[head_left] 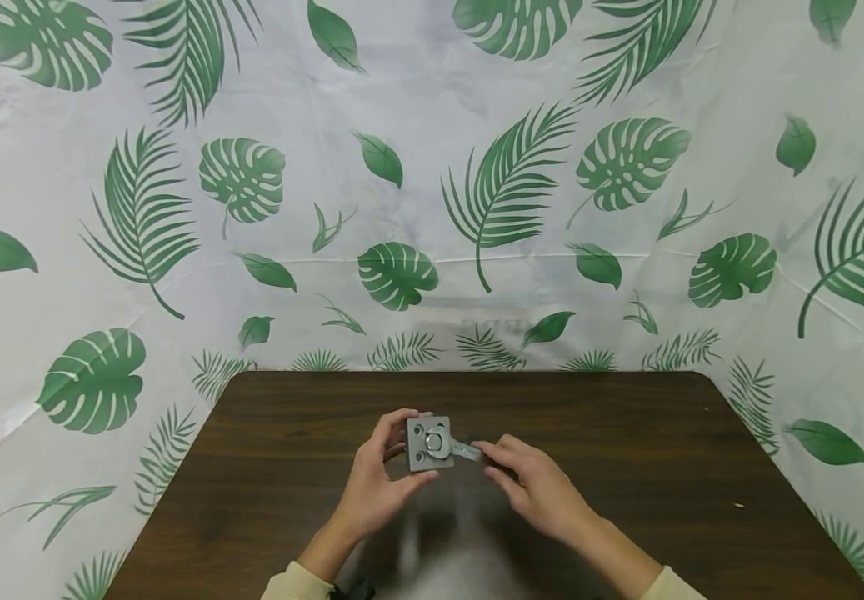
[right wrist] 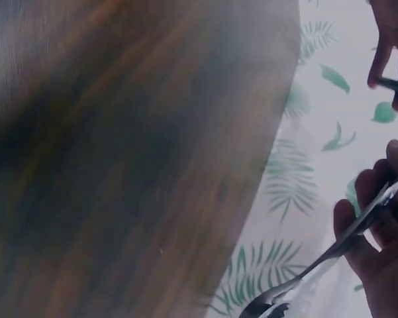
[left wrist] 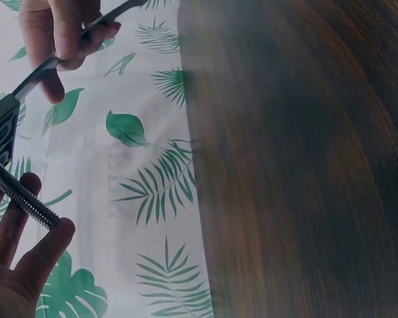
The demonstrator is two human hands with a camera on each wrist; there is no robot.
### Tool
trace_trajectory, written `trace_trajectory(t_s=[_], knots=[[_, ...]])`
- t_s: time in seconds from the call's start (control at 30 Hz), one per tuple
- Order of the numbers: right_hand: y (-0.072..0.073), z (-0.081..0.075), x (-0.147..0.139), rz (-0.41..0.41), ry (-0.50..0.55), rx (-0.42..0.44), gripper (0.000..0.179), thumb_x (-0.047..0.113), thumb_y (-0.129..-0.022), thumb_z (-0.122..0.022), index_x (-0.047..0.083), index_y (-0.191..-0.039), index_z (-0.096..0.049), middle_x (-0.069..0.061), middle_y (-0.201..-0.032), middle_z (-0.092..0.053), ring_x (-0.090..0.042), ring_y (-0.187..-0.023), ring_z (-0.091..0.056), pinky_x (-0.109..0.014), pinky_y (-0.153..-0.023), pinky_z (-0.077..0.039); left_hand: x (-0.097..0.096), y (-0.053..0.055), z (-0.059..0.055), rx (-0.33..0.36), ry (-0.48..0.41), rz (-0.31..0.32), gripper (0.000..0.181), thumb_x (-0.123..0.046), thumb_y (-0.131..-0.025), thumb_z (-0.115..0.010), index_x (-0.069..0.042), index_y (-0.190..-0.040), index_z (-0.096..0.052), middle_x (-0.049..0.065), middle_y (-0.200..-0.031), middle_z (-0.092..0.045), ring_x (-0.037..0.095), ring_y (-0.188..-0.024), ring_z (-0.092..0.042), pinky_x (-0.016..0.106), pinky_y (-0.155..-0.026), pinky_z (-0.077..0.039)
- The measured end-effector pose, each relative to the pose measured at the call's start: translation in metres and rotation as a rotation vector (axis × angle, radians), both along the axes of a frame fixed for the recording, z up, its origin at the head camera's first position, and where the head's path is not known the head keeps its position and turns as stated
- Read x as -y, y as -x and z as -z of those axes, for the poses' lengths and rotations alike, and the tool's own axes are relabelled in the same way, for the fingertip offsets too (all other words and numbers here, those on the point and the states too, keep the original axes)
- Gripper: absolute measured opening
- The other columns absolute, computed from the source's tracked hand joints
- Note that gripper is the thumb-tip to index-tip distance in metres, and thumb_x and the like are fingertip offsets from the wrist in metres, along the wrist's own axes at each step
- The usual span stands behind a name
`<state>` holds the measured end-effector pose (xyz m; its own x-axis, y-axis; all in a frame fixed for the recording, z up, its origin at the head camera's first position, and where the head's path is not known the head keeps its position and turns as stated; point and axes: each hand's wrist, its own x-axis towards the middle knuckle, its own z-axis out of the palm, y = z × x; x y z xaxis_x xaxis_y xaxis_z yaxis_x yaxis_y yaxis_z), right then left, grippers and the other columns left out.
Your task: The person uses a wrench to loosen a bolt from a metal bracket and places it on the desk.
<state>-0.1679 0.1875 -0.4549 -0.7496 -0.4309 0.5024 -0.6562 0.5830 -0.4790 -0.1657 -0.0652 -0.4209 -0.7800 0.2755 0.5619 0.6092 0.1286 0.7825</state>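
My left hand (head_left: 375, 487) grips a small grey square block (head_left: 417, 458) by its edges, thumb below and fingers above. Several round holes show in its face. A bolt (left wrist: 23, 192) passes through the block; its hex head faces up in the head view. Its threaded shank sticks out behind, the end at a left fingertip in the left wrist view. My right hand (head_left: 540, 487) pinches the handle of a silver wrench (head_left: 465, 451), whose jaw sits around the bolt head. In the right wrist view the wrench (right wrist: 318, 262) slants across the right fingers.
Both hands are raised over a dark wood-grain table (head_left: 289, 417). A white cloth with green leaf prints (head_left: 417, 208) hangs behind and beside it. A small pale speck (head_left: 739, 505) lies at the table's right. A dark object (head_left: 357, 590) shows by the left sleeve.
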Motion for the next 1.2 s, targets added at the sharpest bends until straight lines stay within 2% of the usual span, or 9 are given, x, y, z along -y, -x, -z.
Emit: trace_trajectory(t_s=[0.13, 0.3, 0.37, 0.47, 0.6, 0.7, 0.83, 0.97, 1.2], knots=[[0.007, -0.006, -0.005, 0.017, -0.114, -0.094, 0.039, 0.009, -0.087, -0.074, 0.018, -0.125, -0.068, 0.017, -0.09, -0.052, 0.002, -0.066, -0.044, -0.018, -0.056, -0.041, 0.001, 0.0, -0.001, -0.001, 0.002, 0.029, 0.07, 0.011, -0.069, -0.083, 0.004, -0.128, -0.047, 0.021, -0.129, -0.061, 0.029, -0.109, -0.065, 0.044, -0.083, -0.055], [0.017, -0.018, -0.011, 0.03, -0.278, -0.201, 0.041, 0.01, -0.085, -0.076, 0.02, -0.124, -0.069, 0.014, -0.091, -0.055, -0.001, -0.067, -0.048, -0.021, -0.055, -0.044, 0.002, 0.0, 0.0, -0.004, 0.015, 0.048, 0.07, 0.011, -0.069, -0.083, 0.006, -0.128, -0.047, 0.017, -0.129, -0.062, 0.028, -0.106, -0.066, 0.045, -0.081, -0.056], [0.022, -0.024, -0.013, 0.03, -0.344, -0.223, 0.043, 0.009, -0.085, -0.075, 0.022, -0.125, -0.068, 0.013, -0.091, -0.055, -0.002, -0.068, -0.049, -0.022, -0.057, -0.045, 0.002, 0.001, 0.002, -0.007, 0.018, 0.053, 0.07, 0.011, -0.069, -0.083, 0.005, -0.129, -0.047, 0.015, -0.129, -0.062, 0.027, -0.105, -0.066, 0.045, -0.081, -0.056], [0.028, -0.033, -0.015, 0.014, -0.408, -0.245, 0.043, 0.008, -0.086, -0.075, 0.023, -0.125, -0.068, 0.011, -0.09, -0.056, -0.006, -0.069, -0.049, -0.025, -0.06, -0.046, 0.003, 0.007, 0.012, 0.001, 0.02, 0.06, 0.072, 0.009, -0.069, -0.085, 0.001, -0.13, -0.047, 0.015, -0.13, -0.062, 0.026, -0.107, -0.066, 0.044, -0.081, -0.056], [0.036, -0.043, -0.017, -0.014, -0.467, -0.284, 0.04, 0.007, -0.086, -0.074, 0.023, -0.123, -0.069, 0.008, -0.09, -0.058, -0.01, -0.07, -0.052, -0.028, -0.062, -0.048, 0.005, 0.016, 0.03, 0.007, 0.042, 0.087, 0.075, 0.0, -0.071, -0.086, -0.007, -0.134, -0.046, 0.011, -0.132, -0.061, 0.022, -0.108, -0.065, 0.041, -0.082, -0.056], [0.04, -0.049, -0.019, -0.028, -0.511, -0.312, 0.045, 0.003, -0.083, -0.074, 0.024, -0.123, -0.069, 0.007, -0.092, -0.058, -0.012, -0.076, -0.054, -0.031, -0.067, -0.05, 0.006, 0.019, 0.036, 0.002, 0.058, 0.13, 0.075, -0.004, -0.074, -0.086, -0.011, -0.137, -0.045, 0.006, -0.133, -0.06, 0.021, -0.107, -0.065, 0.041, -0.083, -0.056], [0.045, -0.055, -0.019, -0.057, -0.547, -0.35, 0.051, -0.001, -0.081, -0.074, 0.027, -0.124, -0.068, 0.005, -0.095, -0.057, -0.015, -0.085, -0.056, -0.034, -0.074, -0.051, 0.006, 0.018, 0.037, 0.021, 0.074, 0.176, 0.073, -0.007, -0.076, -0.085, -0.013, -0.137, -0.045, 0.003, -0.134, -0.06, 0.021, -0.107, -0.064, 0.042, -0.083, -0.055], [0.052, -0.06, -0.017, -0.107, -0.561, -0.394, 0.045, 0.002, -0.083, -0.076, 0.026, -0.121, -0.069, 0.003, -0.098, -0.058, -0.018, -0.092, -0.055, -0.036, -0.082, -0.051, 0.006, 0.017, 0.037, 0.055, 0.106, 0.192, 0.074, -0.006, -0.076, -0.084, -0.018, -0.138, -0.044, 0.001, -0.134, -0.059, 0.02, -0.108, -0.064, 0.041, -0.084, -0.055], [0.064, -0.072, -0.012, -0.205, -0.588, -0.567, 0.045, -0.004, -0.075, -0.079, 0.022, -0.112, -0.073, -0.003, -0.101, -0.062, -0.022, -0.101, -0.058, -0.044, -0.105, -0.041, 0.001, 0.014, 0.038, 0.085, 0.151, 0.212, 0.081, -0.005, -0.072, -0.087, -0.025, -0.138, -0.043, -0.003, -0.129, -0.06, 0.019, -0.106, -0.065, 0.04, -0.087, -0.054]])
